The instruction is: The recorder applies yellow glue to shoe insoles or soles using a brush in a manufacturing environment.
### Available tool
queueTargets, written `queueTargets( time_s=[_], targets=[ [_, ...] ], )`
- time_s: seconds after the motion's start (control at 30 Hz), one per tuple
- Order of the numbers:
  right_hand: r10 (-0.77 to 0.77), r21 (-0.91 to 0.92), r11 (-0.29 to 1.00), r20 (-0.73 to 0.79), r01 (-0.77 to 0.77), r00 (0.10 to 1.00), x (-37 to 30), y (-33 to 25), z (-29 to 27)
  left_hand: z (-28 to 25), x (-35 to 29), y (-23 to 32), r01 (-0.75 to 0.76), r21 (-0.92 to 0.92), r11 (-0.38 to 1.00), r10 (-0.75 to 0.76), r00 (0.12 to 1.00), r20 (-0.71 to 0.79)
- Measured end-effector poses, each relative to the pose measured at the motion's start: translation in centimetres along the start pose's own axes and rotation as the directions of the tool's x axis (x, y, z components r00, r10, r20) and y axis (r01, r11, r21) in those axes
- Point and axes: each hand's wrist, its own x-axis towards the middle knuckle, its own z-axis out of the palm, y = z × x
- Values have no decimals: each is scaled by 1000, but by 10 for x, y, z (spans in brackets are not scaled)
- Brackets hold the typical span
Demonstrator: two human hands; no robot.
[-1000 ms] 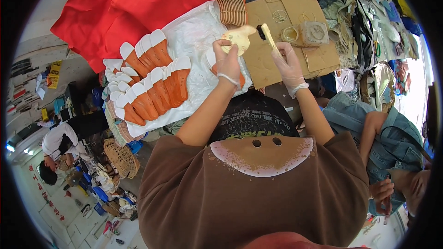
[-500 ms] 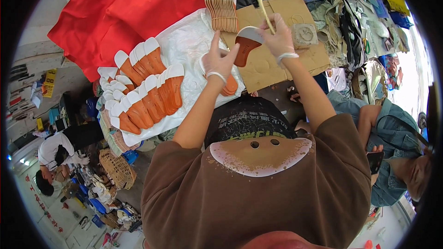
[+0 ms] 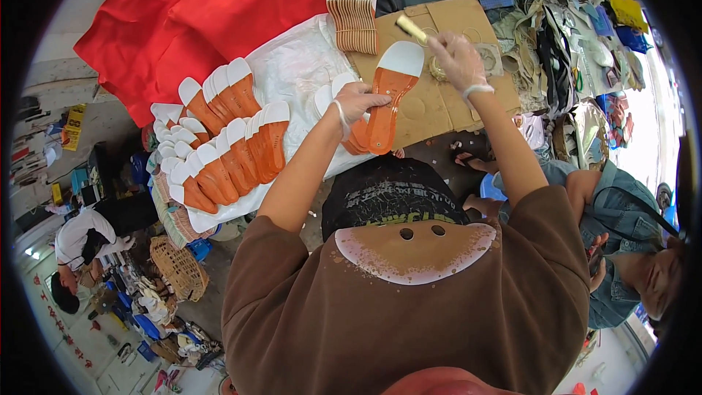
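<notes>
An insole [image 3: 397, 88], orange with a white forepart, is pinched along its left edge by the gloved left hand [image 3: 358, 102], with its white end directed away from the body, above the meeting of the white plastic sheet [image 3: 292, 47] and the cardboard [image 3: 447, 113]. A cream-handled brush [image 3: 412, 28] is gripped in the fingers of the gloved right hand [image 3: 459, 62]; its bristles cannot be made out. A jar [image 3: 437, 68] is partly hidden beside that hand. Overlapping insoles [image 3: 238, 153] are arranged in rows at left.
</notes>
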Motion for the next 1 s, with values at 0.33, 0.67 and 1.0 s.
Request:
queueTargets(
  time_s=[0.33, 0.67, 1.0],
  targets=[
    [-98, -259, 961, 2, 95, 995, -18, 16, 14, 3, -18, -1, 49, -137, 989, -54, 998, -30],
    [-104, -136, 982, 191, 131, 976, -47, 15, 7, -9, -33, 6, 147, -135, 980, -147, 989, 10],
    [-234, -51, 962, 349, 268, 907, -67, 16, 2, -29, -15, -16, 155, -281, 947, -127, 985, 116]
  ],
)
